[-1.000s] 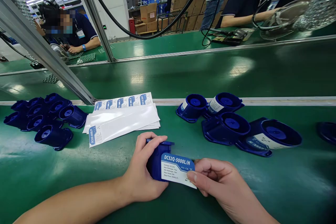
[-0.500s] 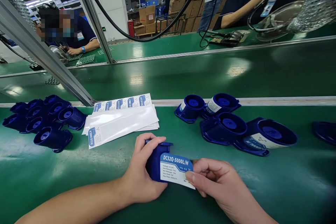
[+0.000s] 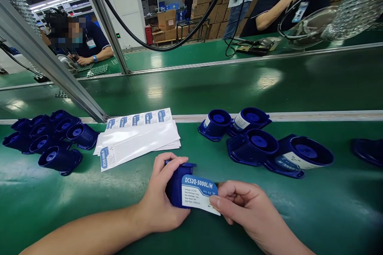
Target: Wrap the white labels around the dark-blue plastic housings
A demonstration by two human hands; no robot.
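Observation:
My left hand point(image 3: 166, 197) is wrapped round a dark blue plastic housing point(image 3: 174, 187), fingers over its top and thumb beneath. Against the housing's right side lies the left edge of a blue-and-white label point(image 3: 197, 193) printed "DC52Q-5000L/H". The label's right end stands away from the housing, pinched between thumb and fingers of my right hand point(image 3: 239, 203). Beyond my left hand lie label sheets point(image 3: 140, 143), mostly bare white, with rows of the same labels at the far edge.
Several blue housings without visible labels point(image 3: 60, 159) are grouped at the left. More housings point(image 3: 254, 145), some labelled, stand at the right. A slanted metal post point(image 3: 60, 55) rises at the left. Co-workers point(image 3: 92, 40) sit across the green bench.
The whole view has shifted slightly. Both hands, the housing and the label keep almost the same position relative to each other.

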